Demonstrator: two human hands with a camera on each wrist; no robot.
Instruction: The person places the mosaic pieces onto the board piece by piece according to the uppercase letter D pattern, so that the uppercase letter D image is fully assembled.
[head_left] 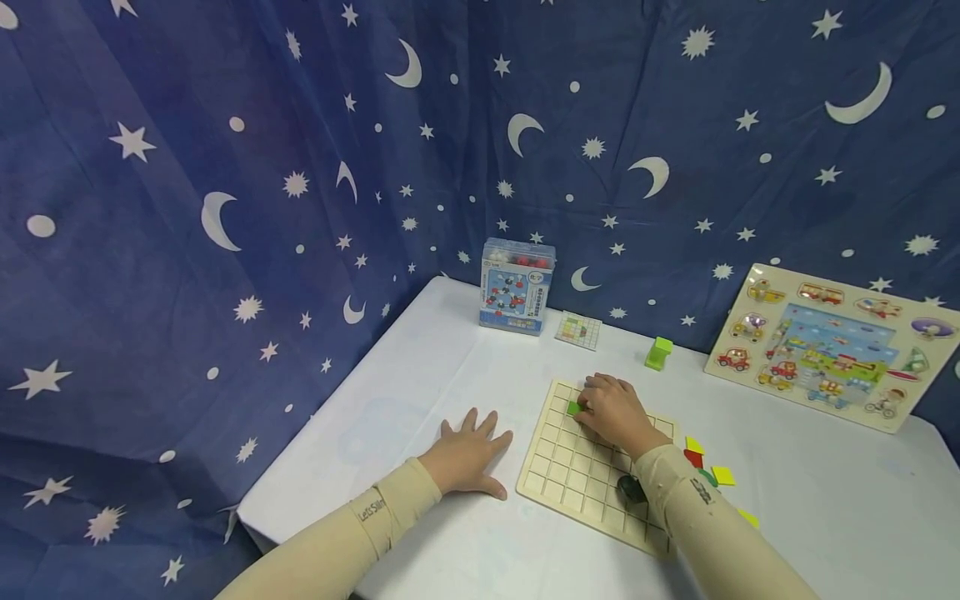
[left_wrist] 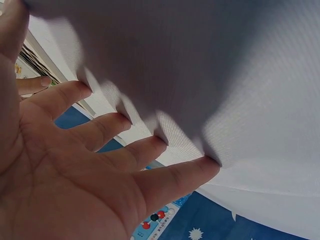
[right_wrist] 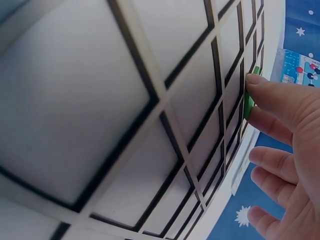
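A wooden grid board [head_left: 558, 479] with square recesses lies on the white table. Over its far part, my right hand [head_left: 617, 410] pinches a small green tile [right_wrist: 248, 104] between thumb and index finger, right at the grid. The other fingers of that hand are loosely bent, off the board. Part of the green shows beside the fingertips in the head view. To the left of the board, my left hand [head_left: 467, 454] rests with spread fingers, its fingertips [left_wrist: 212, 165] touching the tablecloth and nothing in it.
Yellow tiles [head_left: 722, 476], a red tile [head_left: 693, 458] and a green piece [head_left: 707, 477] lie right of the board. Behind stand a molecule-model box [head_left: 516, 292], a grid-pattern card [head_left: 578, 331], light green pieces [head_left: 657, 353] and a vehicle puzzle [head_left: 832, 346]. A dark rounded object [head_left: 630, 489] shows by my right sleeve.
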